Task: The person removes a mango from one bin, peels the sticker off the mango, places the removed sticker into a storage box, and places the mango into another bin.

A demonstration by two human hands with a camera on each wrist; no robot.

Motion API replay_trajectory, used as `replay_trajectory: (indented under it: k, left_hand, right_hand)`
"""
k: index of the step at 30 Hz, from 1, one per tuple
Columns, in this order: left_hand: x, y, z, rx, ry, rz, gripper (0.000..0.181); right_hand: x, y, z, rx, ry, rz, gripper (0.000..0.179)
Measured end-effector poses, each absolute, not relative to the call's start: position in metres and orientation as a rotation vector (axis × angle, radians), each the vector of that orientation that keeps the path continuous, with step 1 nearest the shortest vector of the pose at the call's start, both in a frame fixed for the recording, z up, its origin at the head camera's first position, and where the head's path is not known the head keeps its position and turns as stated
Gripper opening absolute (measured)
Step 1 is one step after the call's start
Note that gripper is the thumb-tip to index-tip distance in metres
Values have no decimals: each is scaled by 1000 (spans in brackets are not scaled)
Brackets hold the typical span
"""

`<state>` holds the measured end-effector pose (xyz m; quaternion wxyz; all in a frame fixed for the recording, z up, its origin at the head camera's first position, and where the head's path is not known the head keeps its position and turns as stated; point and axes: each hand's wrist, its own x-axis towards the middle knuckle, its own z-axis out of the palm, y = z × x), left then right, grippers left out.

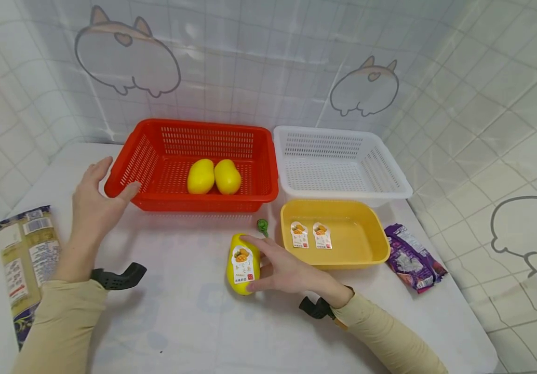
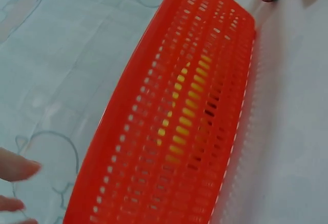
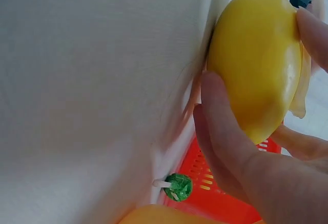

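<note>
My right hand (image 1: pixel 292 267) grips a yellow mango (image 1: pixel 231 267) over the table, thumb and fingers on its sides. A white label (image 1: pixel 242 265) with a mango picture is on the mango's upper face. In the right wrist view, the fingers curl along the smooth mango (image 3: pixel 256 60). My left hand (image 1: pixel 97 200) is at the left end of the red basket (image 1: pixel 198 204), fingers spread and holding nothing. Whether its thumb touches the rim I cannot tell. Two more mangoes (image 1: pixel 200 177) lie side by side inside the basket.
Right of the red basket stands a white basket (image 1: pixel 343 195). Before it is a yellow tray (image 1: pixel 357 241) with two labels (image 1: pixel 322 236). A green-wrapped lollipop (image 1: pixel 262 225) lies near the tray. A purple packet (image 1: pixel 413 257) is at right, a long food packet (image 1: pixel 30 249) at left.
</note>
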<state>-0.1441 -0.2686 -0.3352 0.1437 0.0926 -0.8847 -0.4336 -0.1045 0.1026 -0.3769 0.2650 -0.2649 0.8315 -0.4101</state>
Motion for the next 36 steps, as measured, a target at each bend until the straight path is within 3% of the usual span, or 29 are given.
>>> replay_trajectory:
  k: [5, 12, 17, 21, 24, 30, 36]
  left_hand:
    - [-141, -247, -327, 96, -2264, -1241, 56]
    - [-137, -222, -319, -496, -2053, -1349, 42]
    - [-129, -207, -316, -738, -2290, -1352, 40]
    - [-127, -195, -323, -778, -2656, -1340, 37]
    - [-128, -185, -334, -776, -2907, -1330, 48]
    - [-129, -164, -361, -882, -3140, -1353, 90]
    - [-129, -147, -379, -1040, -3105, -1466, 101]
  right_hand:
    - [-105, 102, -378, -720, 2244, -1122, 93]
    - [-106, 101, -379, -715, 2256, -1148, 95]
    - [-106, 101, -379, -687, 2250, -1155, 96]
    - [-105, 100, -378, -638, 2249, -1145, 97]
    - [-105, 100, -379, -613, 2248, -1135, 97]
    - [-104, 100, -378, -612, 2266, -1102, 99]
    - [-104, 100, -378, -642, 2280, -1083, 101]
